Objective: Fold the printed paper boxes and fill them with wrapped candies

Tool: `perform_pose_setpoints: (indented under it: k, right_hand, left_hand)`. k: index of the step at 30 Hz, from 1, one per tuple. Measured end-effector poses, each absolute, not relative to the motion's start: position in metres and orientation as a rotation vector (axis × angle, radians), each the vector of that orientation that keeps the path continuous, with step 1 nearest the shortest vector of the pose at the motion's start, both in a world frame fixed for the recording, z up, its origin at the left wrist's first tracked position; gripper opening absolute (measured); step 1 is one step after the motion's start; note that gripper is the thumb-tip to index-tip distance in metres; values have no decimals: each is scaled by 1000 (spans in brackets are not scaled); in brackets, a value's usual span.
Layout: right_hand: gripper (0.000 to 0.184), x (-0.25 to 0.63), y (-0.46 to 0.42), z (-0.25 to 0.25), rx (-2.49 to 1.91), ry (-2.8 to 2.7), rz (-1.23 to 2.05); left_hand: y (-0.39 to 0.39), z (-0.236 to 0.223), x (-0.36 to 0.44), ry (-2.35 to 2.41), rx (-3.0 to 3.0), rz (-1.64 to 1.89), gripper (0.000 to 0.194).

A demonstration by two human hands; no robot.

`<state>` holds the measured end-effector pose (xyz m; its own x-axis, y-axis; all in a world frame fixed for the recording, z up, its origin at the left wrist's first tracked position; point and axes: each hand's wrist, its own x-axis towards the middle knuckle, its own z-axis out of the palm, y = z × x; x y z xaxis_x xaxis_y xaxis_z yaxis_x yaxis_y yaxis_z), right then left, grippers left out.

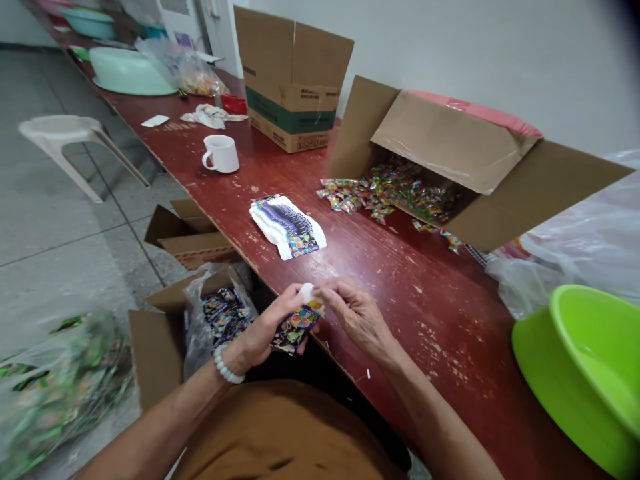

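Note:
My left hand [263, 328], with a pale bead bracelet at its wrist, is closed around a small dark candy pouch [295, 325] with a colourful print. The fingers of my right hand [361, 317] pinch the white top edge of the same pouch. I cannot make out whether its mouth is open. Just beyond my hands a fanned stack of matching flat pouches [305, 243] lies on the red table [380, 267]. Behind it, wrapped candies [400, 190] spill from a cardboard box [537, 193] lying on its side.
A white mug [223, 155] and an upright carton [290, 117] stand farther back. At right is a green basin [535, 360]. Below the table's left edge, a box [155, 360] holds filled dark pouches [225, 313]; a clear bag [65, 393] and stool [63, 127] are on the floor.

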<state>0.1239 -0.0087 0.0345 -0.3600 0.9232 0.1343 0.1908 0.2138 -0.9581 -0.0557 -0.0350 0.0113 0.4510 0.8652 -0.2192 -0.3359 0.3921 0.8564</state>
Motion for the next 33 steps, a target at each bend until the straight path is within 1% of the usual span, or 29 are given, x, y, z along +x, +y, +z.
perform_pose_setpoints:
  k: [2,3,4,7,8,12,16,20,22,25,28,31,33]
  right_hand:
    - [19,124,-7,32,-1060,-1591,1194]
    - [19,122,-7,30,-1079,-1496,1266]
    - [23,120,-7,27,-1105,-1411,1363]
    - [42,115,-9,21,-1125,-1290,1639]
    - [46,114,-9,20,-1100,-1277,1715]
    - [44,116,-8,22,-927,-1083,1955]
    - [37,116,-7,22,-967,-1011,1946]
    - [40,116,-9,16,-1008,-989,2005]
    - [38,119,-10,13,-962,-947,2061]
    - [32,122,-14,9,-841,-904,2106]
    - [32,116,-18,4,-773,-896,2062]
    - [33,106,-22,-1,-808,-927,1992]
    - [29,103,-23,-4,-881,-975,1925]
  left_hand:
    - [-35,9,-53,749,733,876,49]
    - [-35,8,-52,750,703,883,54]
    - [-35,8,-51,752,687,891,57]
    - [-36,6,-49,771,701,944,57]
    - [-36,6,-49,776,718,960,57]
    - [-37,5,-50,787,772,970,57]
    - [-39,7,-50,831,864,965,53]
    - [-40,9,-48,866,917,940,47]
    - [-40,9,-47,851,873,934,46]
    - [-41,6,-46,797,777,946,51]
    - [-44,2,-42,753,700,970,55]
    - [-45,0,-37,745,662,1004,58]
    - [-46,-1,-35,725,634,1005,59]
